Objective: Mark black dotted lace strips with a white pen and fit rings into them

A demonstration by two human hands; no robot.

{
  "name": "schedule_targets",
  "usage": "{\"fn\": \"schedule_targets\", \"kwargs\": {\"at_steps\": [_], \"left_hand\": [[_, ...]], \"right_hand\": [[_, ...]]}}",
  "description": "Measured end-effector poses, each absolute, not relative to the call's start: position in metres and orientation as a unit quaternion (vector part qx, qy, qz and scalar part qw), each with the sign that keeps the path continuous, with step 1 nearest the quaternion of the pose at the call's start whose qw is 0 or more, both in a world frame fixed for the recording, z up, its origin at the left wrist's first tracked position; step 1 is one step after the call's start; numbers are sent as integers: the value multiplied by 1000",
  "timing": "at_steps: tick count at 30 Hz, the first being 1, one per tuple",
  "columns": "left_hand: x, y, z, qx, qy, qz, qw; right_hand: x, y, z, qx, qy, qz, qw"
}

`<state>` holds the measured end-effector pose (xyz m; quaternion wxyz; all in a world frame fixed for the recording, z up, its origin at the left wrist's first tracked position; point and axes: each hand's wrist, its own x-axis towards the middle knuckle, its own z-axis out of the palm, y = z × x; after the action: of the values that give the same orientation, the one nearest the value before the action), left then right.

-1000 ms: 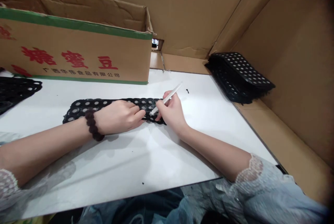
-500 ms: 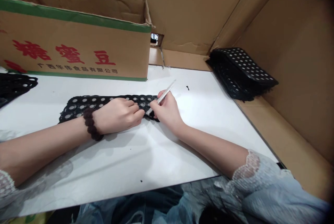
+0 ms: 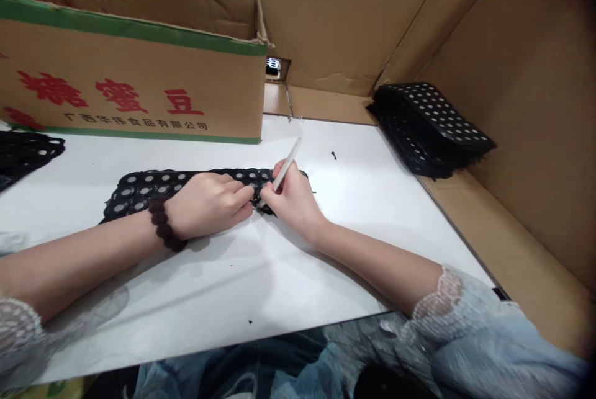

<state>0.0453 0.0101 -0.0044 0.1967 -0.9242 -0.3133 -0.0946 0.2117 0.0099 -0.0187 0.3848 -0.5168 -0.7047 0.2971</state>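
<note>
- Both hands meet near the middle of the white table (image 3: 326, 250), over a black mat (image 3: 149, 187) with round holes.
- Left hand (image 3: 207, 203), palm down, presses on the mat with fingers curled, the fingertips pinching its right part; a dark bead bracelet (image 3: 162, 225) sits on that wrist.
- Right hand (image 3: 291, 200) is closed around a white pen-like tool (image 3: 285, 169), held as for writing, with the tip down at the mat just beside the left fingertips and the shaft tilted up and away.
- Mat lies flat, long side running left to right, its right end under the two hands.
- Behind it stands a cardboard box (image 3: 139, 76) with a green stripe and red characters.
- Another black mat (image 3: 25, 151) shows at the left edge.
- Far right, a stack of mats (image 3: 433, 129) rests by the cardboard wall (image 3: 535, 107).
- One black scrap (image 3: 334, 155) lies on the table, beyond the right hand.
</note>
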Motion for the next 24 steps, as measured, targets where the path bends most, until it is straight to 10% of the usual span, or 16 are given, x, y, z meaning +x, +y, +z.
{"fn": "schedule_targets", "kwargs": {"at_steps": [8,17,24], "left_hand": [[47,23,29,-897,-441,-34,21],[80,32,-6,-867,-482,-90,88],[73,42,-12,-830,-510,-189,-122]], "right_hand": [[239,35,-6,-455,-621,360,526],[254,41,-20,-483,-714,294,414],[252,41,-17,-465,-743,298,377]]}}
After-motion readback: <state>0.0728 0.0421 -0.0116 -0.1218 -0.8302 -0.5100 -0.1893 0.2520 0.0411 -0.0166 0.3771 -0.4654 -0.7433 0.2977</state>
